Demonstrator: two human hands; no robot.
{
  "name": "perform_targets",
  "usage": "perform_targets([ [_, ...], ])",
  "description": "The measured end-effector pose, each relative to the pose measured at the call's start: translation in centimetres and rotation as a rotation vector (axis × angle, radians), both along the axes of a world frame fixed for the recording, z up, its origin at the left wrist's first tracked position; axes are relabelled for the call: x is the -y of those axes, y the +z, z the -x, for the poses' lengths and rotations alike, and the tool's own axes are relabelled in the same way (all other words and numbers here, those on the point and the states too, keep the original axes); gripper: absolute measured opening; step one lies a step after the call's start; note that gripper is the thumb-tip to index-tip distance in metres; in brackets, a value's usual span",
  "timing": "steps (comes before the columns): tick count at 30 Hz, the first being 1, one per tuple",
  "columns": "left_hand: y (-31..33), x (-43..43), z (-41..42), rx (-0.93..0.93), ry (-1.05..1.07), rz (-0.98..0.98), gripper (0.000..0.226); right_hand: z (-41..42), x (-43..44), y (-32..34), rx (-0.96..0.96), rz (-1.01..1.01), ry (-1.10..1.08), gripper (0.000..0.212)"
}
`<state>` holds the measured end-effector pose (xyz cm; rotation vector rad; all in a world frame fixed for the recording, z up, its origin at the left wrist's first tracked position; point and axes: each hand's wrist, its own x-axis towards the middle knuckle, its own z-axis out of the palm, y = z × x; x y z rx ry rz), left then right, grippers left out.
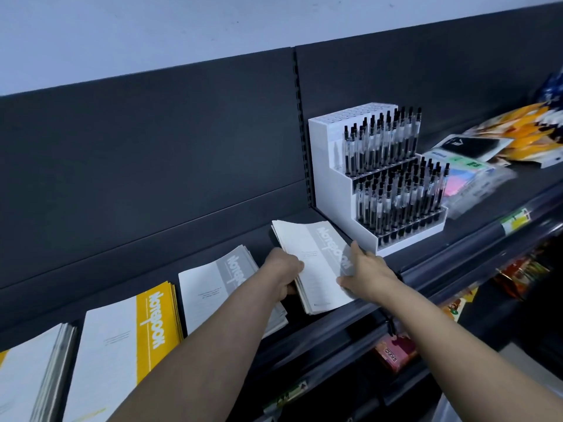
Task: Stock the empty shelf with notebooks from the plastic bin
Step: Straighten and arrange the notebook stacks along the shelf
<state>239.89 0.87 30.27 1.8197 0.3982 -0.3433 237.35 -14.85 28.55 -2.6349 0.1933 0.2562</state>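
a dark shelf (pixel 189 239) carries three notebook piles, with a white pen rack (pixel 377 184) just right. both hands clasp a grey notebook stack (pixel 313 266): left hand (pixel 285 274) gripping its left edge, right hand (pixel 365 277) spread flat on the cover.

White-and-grey notebooks (pixel 316 263) with pale lettering lie on a dark charcoal shelf (pixel 457 239), beside a white notebook with a yellow band (pixel 131 333). A white tiered rack (pixel 332 184) carries black-capped clear pens (pixel 393 175); orange, pink and green packets (pixel 475 159) lie beyond.
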Motion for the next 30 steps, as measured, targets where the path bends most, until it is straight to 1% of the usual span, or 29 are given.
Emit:
perform_targets([
  [2,0.3,-0.4,0.0,0.069,0.017,0.037,0.022,0.1,0.2,0.6,0.031,-0.161,-0.032,0.098],
  [3,0.5,-0.6,0.0,0.119,0.021,0.046,0.024,0.2,0.3,0.9,0.074,-0.25,-0.047,0.098],
  [5,1.2,-1.0,0.0,0.251,0.016,0.043,0.033,0.0,0.3,1.4,0.228,-0.379,-0.049,0.094],
  [8,2.1,-1.3,-0.1,0.469,-0.065,0.027,0.047,-0.4,-0.2,2.1,0.516,-0.442,-0.049,0.095],
  [11,2.4,-1.3,0.1,0.61,-0.098,0.012,0.051,-0.1,-0.7,2.0,0.668,-0.446,-0.032,0.099],
  [13,1.7,-1.3,0.6,0.629,-0.081,-0.005,0.052,0.2,-0.9,1.2,0.701,-0.428,-0.004,0.101],
  [16,0.4,-1.5,1.3,0.603,-0.052,0.003,0.054,0.7,-1.4,0.0,0.684,-0.386,0.038,0.102],
  [20,-0.4,-1.3,1.6,0.627,-0.038,0.003,0.07,0.9,-2.2,-0.5,0.694,-0.411,0.03,0.098],
  [23,-0.9,-1.0,1.9,0.717,-0.022,-0.058,0.084,0.9,-2.4,-0.8,0.719,-0.423,0.004,0.094],
  [26,-1.1,-0.8,2.2,0.792,-0.019,-0.126,0.087,0.5,-2.4,-1.2,0.737,-0.41,-0.001,0.099],
  [30,-0.9,-1.4,1.7,0.771,-0.018,-0.141,0.089,-0.1,-2.0,-0.7,0.717,-0.412,0.029,0.098],
])
